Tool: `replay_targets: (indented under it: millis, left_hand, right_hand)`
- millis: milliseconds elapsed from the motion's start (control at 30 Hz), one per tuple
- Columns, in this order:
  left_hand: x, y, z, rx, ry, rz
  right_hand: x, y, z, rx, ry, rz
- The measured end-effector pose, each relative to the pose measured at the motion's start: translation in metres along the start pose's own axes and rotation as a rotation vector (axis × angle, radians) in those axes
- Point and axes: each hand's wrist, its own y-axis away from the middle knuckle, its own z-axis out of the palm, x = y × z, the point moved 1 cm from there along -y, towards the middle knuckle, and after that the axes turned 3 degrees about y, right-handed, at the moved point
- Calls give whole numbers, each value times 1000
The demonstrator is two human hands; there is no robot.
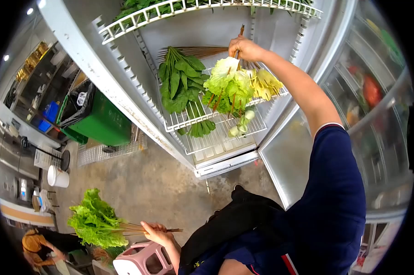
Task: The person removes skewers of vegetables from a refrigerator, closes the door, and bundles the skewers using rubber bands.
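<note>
My left hand point(158, 233), low and outside the fridge, is closed round the thin sticks of a bunch of lettuce skewers point(94, 219); the leaves point left. Inside the fridge, my right hand point(246, 48) is closed on the upper stick ends of more lettuce skewers point(227, 85), whose pale green leaves hang at the front of the wire shelf point(179, 124). Yellowish leaf skewers point(265, 84) lie just right of them. Dark green leaf skewers point(181, 75) rest on the left of this shelf, their sticks reaching toward my right hand.
The glass fridge door point(303, 160) stands open on the right. An upper wire shelf point(170, 10) holds greens. Leftward are a green wheeled bin point(103, 117), a white bucket point(58, 176) and a pink stool point(136, 261). Another person point(44, 245) is at lower left.
</note>
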Motion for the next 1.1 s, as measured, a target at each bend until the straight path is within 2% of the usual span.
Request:
replay_targets:
  millis: [167, 267, 333, 367, 400, 467, 500, 533, 567, 600, 633, 733, 800, 867, 900, 967, 1000, 1100]
  left_hand:
    - [-1, 37, 27, 122, 2, 46]
    - [-3, 53, 45, 144, -12, 57]
    - [-2, 65, 61, 190, -61, 68]
    - [-5, 65, 62, 144, -43, 88]
    - [-9, 65, 63, 136, -52, 98]
    - [-9, 68, 71, 82, -55, 104]
    - [-8, 69, 77, 44, -37, 104]
    - [-11, 68, 84, 44, -59, 87]
    - [-10, 68, 86, 61, -77, 80]
    - [-6, 70, 89, 35, -47, 31]
    - [-3, 72, 93, -16, -12, -22]
    - [5, 71, 99, -255, 111, -111]
    - [9, 72, 106, -376, 219, -142]
    - [15, 71, 113, -396, 265, -154]
    - [17, 72, 115, -403, 285, -167]
    - [18, 69, 123, -371, 306, -152]
    - [21, 69, 128, -355, 319, -135]
    - [30, 65, 140, -326, 404, -62]
  right_hand:
    - [36, -38, 44, -137, -23, -129]
    - [60, -53, 76, -127, -61, -192]
    - [79, -61, 102, -240, -169, -193]
    - [87, -63, 115, -299, -220, -204]
    - [93, -57, 125, -155, -122, -357]
    - [100, -48, 131, -130, -118, -458]
    - [100, -47, 125, -267, -103, -333]
    - [89, -42, 106, -311, -49, -268]
    - [72, -36, 83, -329, 112, -186]
    - [91, -45, 86, -301, 49, -154]
    - [57, -34, 49, -237, -13, -45]
    - [53, -36, 17, -232, -237, -50]
    - [-33, -6, -29, -207, -241, -9]
    - [-109, 26, -46, 21, -181, -81]
    - [-140, 40, -44, 132, -283, -207]
    - [-201, 61, -20, -21, -670, -182]
    - [-223, 67, 15, -226, -922, -243]
    - [-294, 98, 93, -489, -1022, -375]
